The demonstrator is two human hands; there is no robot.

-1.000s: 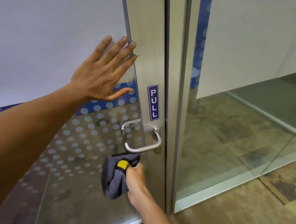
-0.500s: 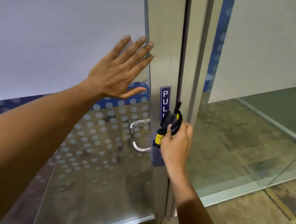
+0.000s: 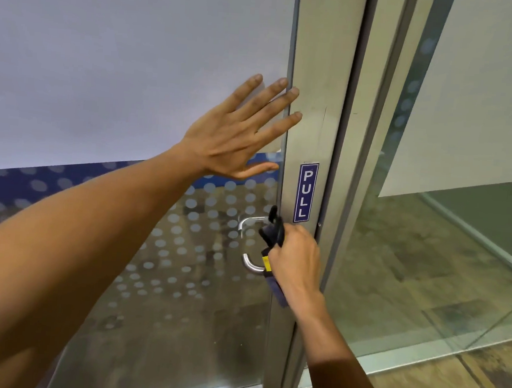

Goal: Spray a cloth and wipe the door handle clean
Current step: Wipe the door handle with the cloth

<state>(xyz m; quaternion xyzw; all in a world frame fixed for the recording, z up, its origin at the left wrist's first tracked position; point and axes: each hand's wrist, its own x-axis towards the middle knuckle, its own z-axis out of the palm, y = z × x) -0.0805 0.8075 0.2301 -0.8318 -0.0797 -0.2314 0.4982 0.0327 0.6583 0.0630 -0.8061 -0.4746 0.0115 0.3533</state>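
Left hand (image 3: 238,132) lies flat and empty, fingers spread, on the door (image 3: 320,77); right hand (image 3: 294,257) clutches the cloth (image 3: 271,234) at the handle (image 3: 251,264) (half hidden). The door may swing, dragging the cloth off.

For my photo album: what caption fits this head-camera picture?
Left hand flat on the glass door, right hand presses a cloth against the door handle.

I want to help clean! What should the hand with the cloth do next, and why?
Probably slide the cloth left along the door handle. The right hand holds the cloth bunched at the handle's door end, while the curved end is bare and likely unwiped. The left hand lies flat on the glass, seemingly steadying the door.
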